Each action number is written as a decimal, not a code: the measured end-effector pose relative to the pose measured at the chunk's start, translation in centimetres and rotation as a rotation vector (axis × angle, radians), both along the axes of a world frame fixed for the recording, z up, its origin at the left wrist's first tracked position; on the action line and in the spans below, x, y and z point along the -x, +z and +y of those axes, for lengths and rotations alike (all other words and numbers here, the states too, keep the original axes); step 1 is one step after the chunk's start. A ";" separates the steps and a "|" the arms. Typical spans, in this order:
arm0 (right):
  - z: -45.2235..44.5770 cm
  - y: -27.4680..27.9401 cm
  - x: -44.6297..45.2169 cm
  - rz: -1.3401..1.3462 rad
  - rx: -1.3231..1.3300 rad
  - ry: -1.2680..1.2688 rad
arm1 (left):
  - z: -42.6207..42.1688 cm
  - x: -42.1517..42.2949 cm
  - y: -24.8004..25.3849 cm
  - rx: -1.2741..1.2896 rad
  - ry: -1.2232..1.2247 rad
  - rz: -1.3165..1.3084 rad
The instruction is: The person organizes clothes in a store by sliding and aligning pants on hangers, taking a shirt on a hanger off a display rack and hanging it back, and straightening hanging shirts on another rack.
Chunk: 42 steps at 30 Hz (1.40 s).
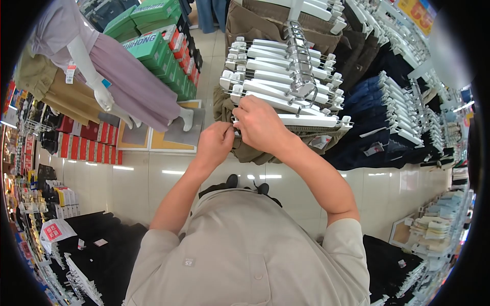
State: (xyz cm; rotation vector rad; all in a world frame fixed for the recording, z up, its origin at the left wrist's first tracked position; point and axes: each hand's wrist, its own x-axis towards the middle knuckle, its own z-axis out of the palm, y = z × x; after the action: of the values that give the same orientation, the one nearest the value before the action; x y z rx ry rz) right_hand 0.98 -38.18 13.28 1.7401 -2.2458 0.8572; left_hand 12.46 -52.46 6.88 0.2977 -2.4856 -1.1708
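At the front of a rack, olive trousers (pixel 250 145) hang by the waistband from a white clip hanger (pixel 311 120). My right hand (pixel 260 124) is closed over the left end of this hanger, its fingers bent around the clip there, which they mostly hide. Close beside it, my left hand (pixel 214 144) pinches the corner of the trousers' waistband between thumb and fingers. The two hands nearly touch. A white tag (pixel 320 141) lies against the trousers near the hanger's right end.
More white clip hangers (pixel 270 76) sit behind on a metal rail (pixel 301 66). Dark jeans (pixel 362 112) hang to the right. On the left stand a mannequin (pixel 104 97) in a lilac skirt and stacked green shoe boxes (pixel 153 53). Tiled floor (pixel 148 178) runs below.
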 end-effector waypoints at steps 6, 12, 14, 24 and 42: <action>0.4 0.0 -0.2 -0.038 -0.011 -0.006 | 0.4 0.2 -0.3 -0.002 0.013 0.090; 1.0 -0.4 -0.8 0.010 0.005 -0.054 | 0.2 0.4 -0.3 0.023 -0.044 0.105; 1.2 0.0 -1.6 0.034 0.093 -0.071 | -0.4 0.6 0.2 0.034 -0.067 0.070; 7.2 -6.6 -9.6 -0.308 0.244 -0.298 | -1.6 -1.1 -4.9 -0.287 -0.144 0.105; 11.4 -15.0 -18.6 -0.655 -0.005 -0.829 | 4.8 0.0 -10.1 0.391 -1.221 -0.495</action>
State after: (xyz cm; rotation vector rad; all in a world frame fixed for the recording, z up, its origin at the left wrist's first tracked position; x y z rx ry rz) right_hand 19.54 -26.79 -1.69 0.3781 -2.9498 1.2802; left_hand 12.44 -47.71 -3.19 -1.3620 -3.3023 -0.9365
